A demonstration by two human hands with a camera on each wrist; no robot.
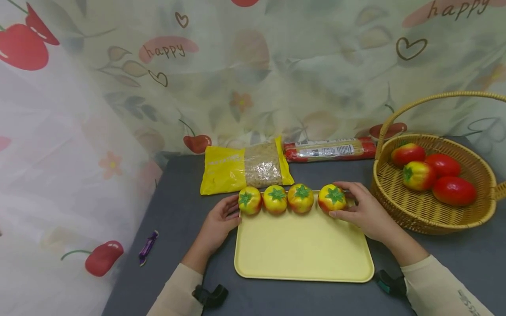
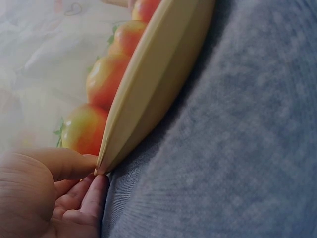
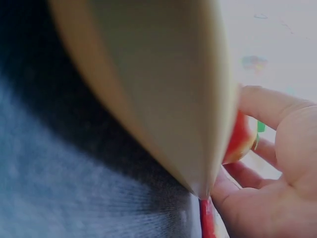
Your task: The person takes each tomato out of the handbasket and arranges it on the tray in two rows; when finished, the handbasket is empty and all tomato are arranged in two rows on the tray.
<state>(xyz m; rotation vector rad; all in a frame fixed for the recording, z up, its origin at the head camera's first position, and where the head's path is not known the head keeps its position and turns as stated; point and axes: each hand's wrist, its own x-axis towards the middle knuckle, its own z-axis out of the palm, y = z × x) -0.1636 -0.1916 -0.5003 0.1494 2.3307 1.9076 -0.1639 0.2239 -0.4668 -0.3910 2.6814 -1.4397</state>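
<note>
A pale yellow tray (image 1: 302, 250) lies on the dark table, with several yellow-red tomatoes (image 1: 275, 200) in a row along its far edge, green leafy tops showing. My left hand (image 1: 221, 221) is at the tray's far left corner, beside the leftmost tomato (image 1: 250, 200). In the left wrist view, the thumb and fingers (image 2: 74, 166) pinch the tray's rim (image 2: 148, 89). My right hand (image 1: 365, 210) holds the rightmost tomato (image 1: 332, 198) between thumb and fingers, a small gap separating it from the others. In the right wrist view the tray partly hides that tomato (image 3: 241, 139).
A wicker basket (image 1: 427, 219) with several red and yellow-red fruits (image 1: 454, 191) stands at the right. Behind the tray lie a yellow bag (image 1: 225, 171) and a red-ended pack of noodles (image 1: 330, 150). A purple wrapped sweet (image 1: 148, 248) lies at the left.
</note>
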